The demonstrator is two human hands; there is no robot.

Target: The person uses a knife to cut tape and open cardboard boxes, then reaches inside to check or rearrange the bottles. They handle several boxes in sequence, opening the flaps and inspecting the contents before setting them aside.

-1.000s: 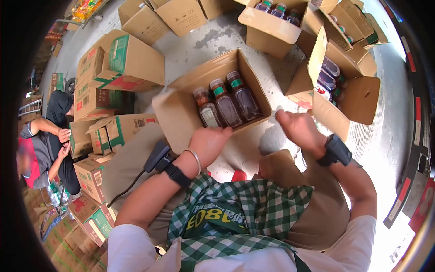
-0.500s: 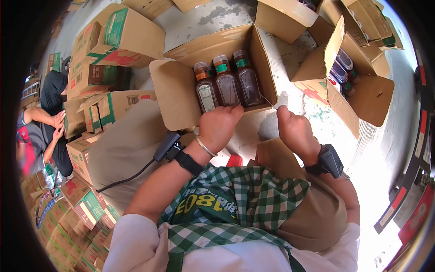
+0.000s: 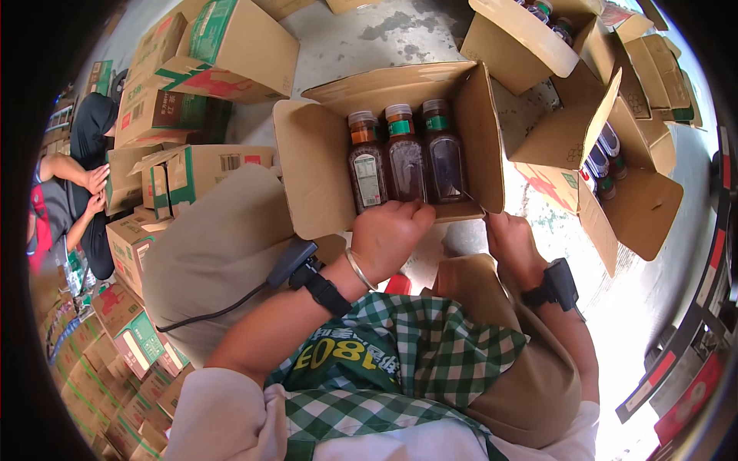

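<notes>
An open cardboard box (image 3: pixel 317 173) stands in front of me with three dark bottles lying side by side in it. The left bottle (image 3: pixel 367 173) has an orange neck band and a pale label; the middle bottle (image 3: pixel 406 160) and the right bottle (image 3: pixel 444 157) have green neck bands. My left hand (image 3: pixel 390 238) is closed at the box's near edge, below the bottles; what its fingers hold is hidden. At the near right corner, my right hand (image 3: pixel 513 244) pinches a thin, string-like strand (image 3: pixel 473 197) that runs toward the right bottle.
Closed cartons (image 3: pixel 246 54) are stacked at the left, and another person's hands (image 3: pixel 95 188) are beside them. At the right stand open boxes (image 3: pixel 642 215) holding bottles (image 3: pixel 603 165). My bent knee (image 3: pixel 223 246) is left of the box.
The box and bottles appear lower and farther right in view. Both my hands have shifted slightly down and right with them, and the right hand remains closed on the strand.
</notes>
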